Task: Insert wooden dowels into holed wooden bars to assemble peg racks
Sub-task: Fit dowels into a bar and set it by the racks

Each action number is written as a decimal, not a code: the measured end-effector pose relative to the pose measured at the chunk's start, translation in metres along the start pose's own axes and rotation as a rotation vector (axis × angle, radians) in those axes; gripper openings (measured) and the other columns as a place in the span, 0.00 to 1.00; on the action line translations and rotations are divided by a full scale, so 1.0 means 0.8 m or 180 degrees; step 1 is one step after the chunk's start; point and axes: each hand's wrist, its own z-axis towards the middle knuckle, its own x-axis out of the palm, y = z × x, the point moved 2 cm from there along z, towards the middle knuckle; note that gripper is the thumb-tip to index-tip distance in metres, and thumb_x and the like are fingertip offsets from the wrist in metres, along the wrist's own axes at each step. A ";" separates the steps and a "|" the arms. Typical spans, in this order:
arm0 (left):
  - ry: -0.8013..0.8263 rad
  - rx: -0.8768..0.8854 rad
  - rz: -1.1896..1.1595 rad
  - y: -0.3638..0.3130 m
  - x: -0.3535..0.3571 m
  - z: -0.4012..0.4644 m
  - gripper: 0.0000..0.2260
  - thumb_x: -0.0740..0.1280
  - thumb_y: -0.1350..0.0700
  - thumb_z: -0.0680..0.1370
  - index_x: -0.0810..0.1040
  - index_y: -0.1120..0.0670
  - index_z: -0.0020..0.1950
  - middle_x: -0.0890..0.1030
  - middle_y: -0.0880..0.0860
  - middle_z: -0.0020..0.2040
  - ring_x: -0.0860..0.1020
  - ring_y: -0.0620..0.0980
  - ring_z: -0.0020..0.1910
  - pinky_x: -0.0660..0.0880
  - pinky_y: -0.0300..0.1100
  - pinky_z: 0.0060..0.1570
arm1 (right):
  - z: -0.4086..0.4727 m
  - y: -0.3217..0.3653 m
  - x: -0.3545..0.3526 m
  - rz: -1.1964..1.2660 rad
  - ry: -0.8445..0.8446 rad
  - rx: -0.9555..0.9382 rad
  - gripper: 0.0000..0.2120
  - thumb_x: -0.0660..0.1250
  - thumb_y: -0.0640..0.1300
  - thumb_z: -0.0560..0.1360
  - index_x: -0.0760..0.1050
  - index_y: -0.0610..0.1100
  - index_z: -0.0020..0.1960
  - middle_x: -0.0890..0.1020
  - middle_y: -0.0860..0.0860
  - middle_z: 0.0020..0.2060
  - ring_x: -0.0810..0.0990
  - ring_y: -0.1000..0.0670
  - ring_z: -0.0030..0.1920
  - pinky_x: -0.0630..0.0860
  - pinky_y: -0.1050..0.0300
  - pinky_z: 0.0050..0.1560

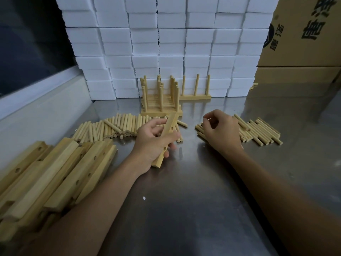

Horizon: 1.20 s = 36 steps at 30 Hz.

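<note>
Left hand (153,143) grips a holed wooden bar (167,139), tilted above the surface (184,200). Right hand (219,132), fingers curled, reaches the right dowel pile (258,132); any dowel pinched cannot be told. Next: pick dowel, align with hole.

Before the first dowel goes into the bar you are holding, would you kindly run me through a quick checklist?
1. Pale wooden bar with drilled holes gripped by left hand: ok.
2. Holes facing the right hand and unblocked: ok; two show, neither holding a dowel.
3. Right hand holding a dowel: cannot tell; its curled fingers hide any.
4. Right-side pile of short round wooden dowels under that hand: ok.
5. Finished peg racks standing behind, apart from the hands: ok.
</note>
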 end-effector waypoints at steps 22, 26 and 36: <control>-0.0173 -0.0278 -0.0761 0.004 -0.008 0.011 0.12 0.57 0.54 0.85 0.77 0.59 0.57 0.75 0.55 0.29 0.73 0.51 0.21 0.65 0.37 0.19 | -0.003 0.006 0.007 -0.0719 0.0195 -0.0475 0.08 0.66 0.46 0.76 0.80 0.44 0.50 0.81 0.51 0.42 0.77 0.51 0.42 0.76 0.49 0.52; -0.0135 -0.0324 -0.0820 0.004 -0.008 0.010 0.11 0.59 0.54 0.84 0.77 0.59 0.58 0.74 0.55 0.31 0.72 0.51 0.22 0.64 0.36 0.19 | -0.001 0.003 0.013 -0.1264 0.0321 -0.0412 0.09 0.65 0.50 0.73 0.80 0.46 0.47 0.79 0.52 0.40 0.74 0.50 0.43 0.68 0.50 0.54; 0.0009 -0.0249 -0.0813 0.006 -0.008 0.013 0.06 0.63 0.58 0.82 0.78 0.58 0.54 0.75 0.56 0.31 0.74 0.52 0.23 0.66 0.38 0.21 | -0.003 0.009 0.013 -0.1645 0.0657 -0.0419 0.10 0.64 0.53 0.75 0.79 0.48 0.47 0.78 0.51 0.43 0.75 0.49 0.45 0.68 0.46 0.59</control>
